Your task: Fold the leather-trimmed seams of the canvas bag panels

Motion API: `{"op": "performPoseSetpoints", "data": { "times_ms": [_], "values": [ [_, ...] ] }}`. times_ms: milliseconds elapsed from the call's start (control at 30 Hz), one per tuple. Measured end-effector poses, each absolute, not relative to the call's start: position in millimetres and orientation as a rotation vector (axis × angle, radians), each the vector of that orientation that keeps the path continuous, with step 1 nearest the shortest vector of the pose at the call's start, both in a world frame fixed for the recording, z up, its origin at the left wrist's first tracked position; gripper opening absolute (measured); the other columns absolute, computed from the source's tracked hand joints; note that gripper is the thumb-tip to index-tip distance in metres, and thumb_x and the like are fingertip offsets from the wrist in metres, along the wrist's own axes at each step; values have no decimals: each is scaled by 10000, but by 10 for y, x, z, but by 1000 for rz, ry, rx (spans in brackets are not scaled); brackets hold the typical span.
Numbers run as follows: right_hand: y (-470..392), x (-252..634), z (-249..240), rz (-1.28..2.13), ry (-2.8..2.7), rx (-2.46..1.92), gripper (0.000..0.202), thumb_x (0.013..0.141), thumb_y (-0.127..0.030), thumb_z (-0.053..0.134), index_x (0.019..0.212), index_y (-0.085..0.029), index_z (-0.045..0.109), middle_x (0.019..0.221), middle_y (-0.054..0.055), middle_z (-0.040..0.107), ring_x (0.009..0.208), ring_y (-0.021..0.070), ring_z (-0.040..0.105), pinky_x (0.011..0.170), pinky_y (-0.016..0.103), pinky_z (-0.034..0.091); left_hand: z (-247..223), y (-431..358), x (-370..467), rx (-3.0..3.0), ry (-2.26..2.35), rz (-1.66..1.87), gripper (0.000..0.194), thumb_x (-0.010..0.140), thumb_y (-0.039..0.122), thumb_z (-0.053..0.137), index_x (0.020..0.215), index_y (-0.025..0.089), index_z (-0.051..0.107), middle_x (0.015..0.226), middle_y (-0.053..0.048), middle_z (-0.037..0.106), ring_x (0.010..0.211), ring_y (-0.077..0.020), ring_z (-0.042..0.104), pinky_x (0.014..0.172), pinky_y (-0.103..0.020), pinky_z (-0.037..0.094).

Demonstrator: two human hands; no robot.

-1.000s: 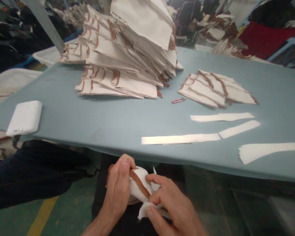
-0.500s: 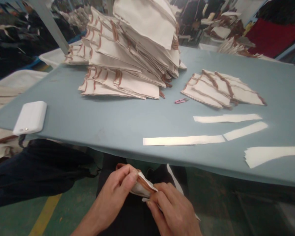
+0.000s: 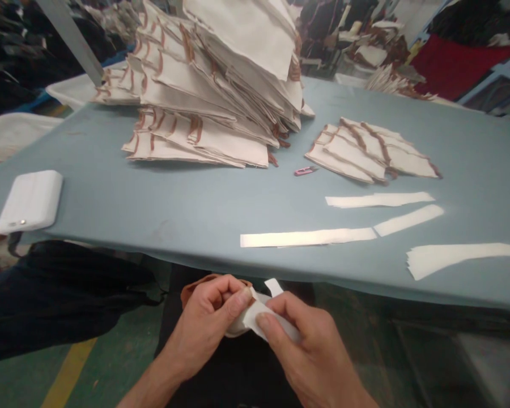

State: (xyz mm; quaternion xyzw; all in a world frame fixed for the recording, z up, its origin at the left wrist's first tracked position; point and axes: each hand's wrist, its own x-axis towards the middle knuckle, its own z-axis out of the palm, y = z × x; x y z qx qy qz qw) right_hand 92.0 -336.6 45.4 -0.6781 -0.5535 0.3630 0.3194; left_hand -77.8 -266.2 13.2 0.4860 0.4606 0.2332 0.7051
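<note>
Above my lap, my left hand (image 3: pixel 210 320) is closed in a pinch on a cream cloth piece (image 3: pixel 237 327). Brown trim (image 3: pixel 190 290) on the piece shows behind the knuckles. Close beside it on the right, my right hand (image 3: pixel 312 340) grips a white strip (image 3: pixel 254 315) between thumb and fingers. One end of the strip lies against the cloth near my left thumb, and what looks like another end sticks up past the right index finger. My fingers hide much of the cloth.
On the blue-grey table (image 3: pixel 161 198) stands a tall stack of cream cloth pieces (image 3: pixel 212 85). Also there are a smaller fanned pile (image 3: pixel 365 150), pink thread snips (image 3: pixel 306 170), white strips (image 3: pixel 306 237), a bundle of strips (image 3: pixel 454 258) and a white box-shaped device (image 3: pixel 32 198).
My right hand has turned, bringing the white strip's end up onto the cloth. My left hand still pinches the piece, and more of its brown trim shows. The view has shifted slightly.
</note>
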Motion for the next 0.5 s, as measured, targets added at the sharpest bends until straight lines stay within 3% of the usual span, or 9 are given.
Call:
{"op": "performPoseSetpoints", "data": {
  "times_ms": [267,500],
  "values": [
    [-3281,924,379,1127,-1424,-1842,290,966,-415,580,758,-215,600,577,-50,587,495,101,500,488,222,310,213,-2636,-794,1133,981,528,497,921,592,600,738,134,656,656,15,524,576,-106,394,521,-205,321],
    [-3264,857,351,1023,-1332,-1811,249,952,-395,557,778,-216,573,552,-62,548,465,98,473,467,226,298,175,-2650,-755,1065,983,544,492,923,590,614,704,149,600,598,41,467,542,-93,343,491,-196,285]
  ]
}}
